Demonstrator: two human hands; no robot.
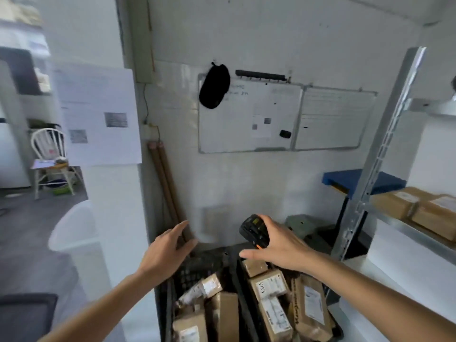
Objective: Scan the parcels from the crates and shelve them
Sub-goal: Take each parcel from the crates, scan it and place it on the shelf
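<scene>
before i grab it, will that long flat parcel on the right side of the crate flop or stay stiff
The long flat parcel looks like a cardboard mailer, so probably fairly stiff, though it may bow if lifted by one end. Being thin, it is likely light. It leans among other parcels in the crate, so pulling it could shift its neighbours.

Two black plastic crates stood side by side, packed with brown cardboard parcels bearing white labels, lying tilted and overlapping. Above the crates' far rim a black handheld scanner with an orange button was held. More brown parcels lay on the metal shelf right of the crates.
</scene>
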